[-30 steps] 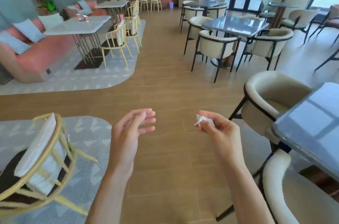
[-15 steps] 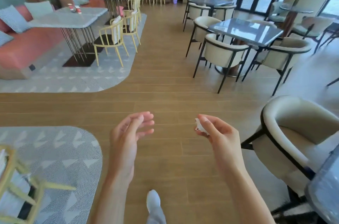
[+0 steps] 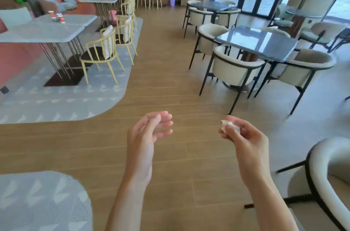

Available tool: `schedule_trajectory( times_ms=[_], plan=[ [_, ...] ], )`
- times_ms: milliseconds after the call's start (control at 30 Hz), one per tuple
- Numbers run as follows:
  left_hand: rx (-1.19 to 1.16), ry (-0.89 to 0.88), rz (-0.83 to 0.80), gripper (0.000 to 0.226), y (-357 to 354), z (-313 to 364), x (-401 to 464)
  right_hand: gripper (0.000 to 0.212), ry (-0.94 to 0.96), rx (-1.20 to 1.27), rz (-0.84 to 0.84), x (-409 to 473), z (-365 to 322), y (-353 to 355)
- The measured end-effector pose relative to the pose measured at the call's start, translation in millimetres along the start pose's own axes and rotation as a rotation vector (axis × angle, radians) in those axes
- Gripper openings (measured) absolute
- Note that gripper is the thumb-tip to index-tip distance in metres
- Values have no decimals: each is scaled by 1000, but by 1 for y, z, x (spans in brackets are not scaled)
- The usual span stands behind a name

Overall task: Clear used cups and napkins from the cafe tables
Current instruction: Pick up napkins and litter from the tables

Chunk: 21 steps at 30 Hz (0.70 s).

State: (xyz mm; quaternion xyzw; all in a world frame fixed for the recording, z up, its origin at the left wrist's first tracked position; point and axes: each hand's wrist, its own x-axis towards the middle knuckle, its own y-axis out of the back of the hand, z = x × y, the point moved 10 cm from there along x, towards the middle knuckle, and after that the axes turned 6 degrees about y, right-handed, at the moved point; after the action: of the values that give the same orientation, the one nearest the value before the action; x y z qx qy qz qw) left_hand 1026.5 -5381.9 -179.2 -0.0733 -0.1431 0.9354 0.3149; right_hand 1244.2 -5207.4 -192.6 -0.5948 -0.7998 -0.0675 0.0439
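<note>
At lower centre-right of frame, right hand (image 3: pixel 244 136) pinches small crumpled white paper napkin (image 3: pixel 225 124) at fingertips, left hand (image 3: pixel 145 136) empty with loosely curled fingers; napkin looks light, soft, crushable, so a fingertip pinch anywhere should do.

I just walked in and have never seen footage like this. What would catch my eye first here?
Two bare forearms reach into view from the bottom: the right hand pinches a small crumpled white napkin, while the left hand hangs loosely curled and holds nothing. Beyond them, yellow chairs stand at pale tables on the left, and cream armchairs ring a dark glossy table on the right.
</note>
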Motion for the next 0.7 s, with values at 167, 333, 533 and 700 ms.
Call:
schedule_trajectory(
  times_ms=[167,333,533,700],
  plan=[
    [-20,60,-29,27,-18,-22,101,11,-60,6,-4,87,40,-50],
    [25,43,-26,23,-38,-38,220,11,-76,50,-9,201,75,-106],
    [106,-54,-34,23,-80,-20,389,10,-24,115,-82,369,70,-197],
    [94,-94,33,26,-89,0,491,9,1,106,-183,467,61,-272]
  ],
)
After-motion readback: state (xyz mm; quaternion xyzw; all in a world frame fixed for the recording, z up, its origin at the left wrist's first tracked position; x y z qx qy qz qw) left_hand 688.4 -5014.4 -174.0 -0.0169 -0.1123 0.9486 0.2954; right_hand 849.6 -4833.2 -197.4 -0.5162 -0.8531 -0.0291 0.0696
